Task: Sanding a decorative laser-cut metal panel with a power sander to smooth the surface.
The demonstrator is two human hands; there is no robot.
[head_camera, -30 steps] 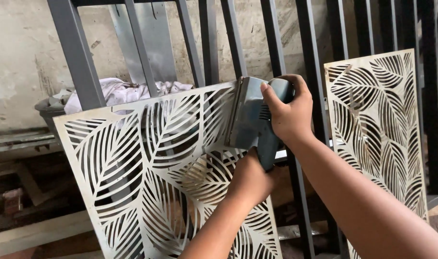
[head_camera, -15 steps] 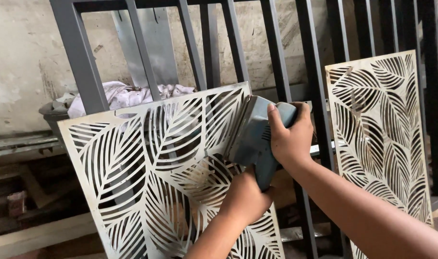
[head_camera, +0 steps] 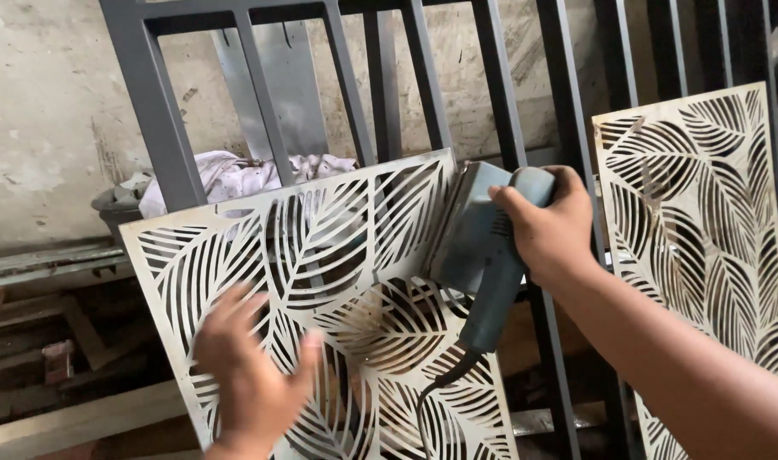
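My right hand (head_camera: 553, 223) grips the handle of a blue-grey electric sander (head_camera: 478, 247), whose flat pad rests against the upper right part of a pale metal panel (head_camera: 321, 281) cut with a leaf pattern. The sander's dark cord hangs down in front of the panel. My left hand (head_camera: 254, 375), fingers spread and blurred, lies flat on the panel's lower left area. The panel leans tilted against a dark grey metal frame of vertical bars (head_camera: 159, 119).
A second leaf-cut panel (head_camera: 704, 247) leans upright at the right. Behind the bars a dark bin holds white cloth (head_camera: 236, 175), in front of a rough concrete wall. Wooden planks and scraps (head_camera: 57, 409) lie on the floor at the lower left.
My left hand has moved from beside the sander to the panel's lower left and opened flat. The sander stays on the panel's upper right; the view has shifted slightly.
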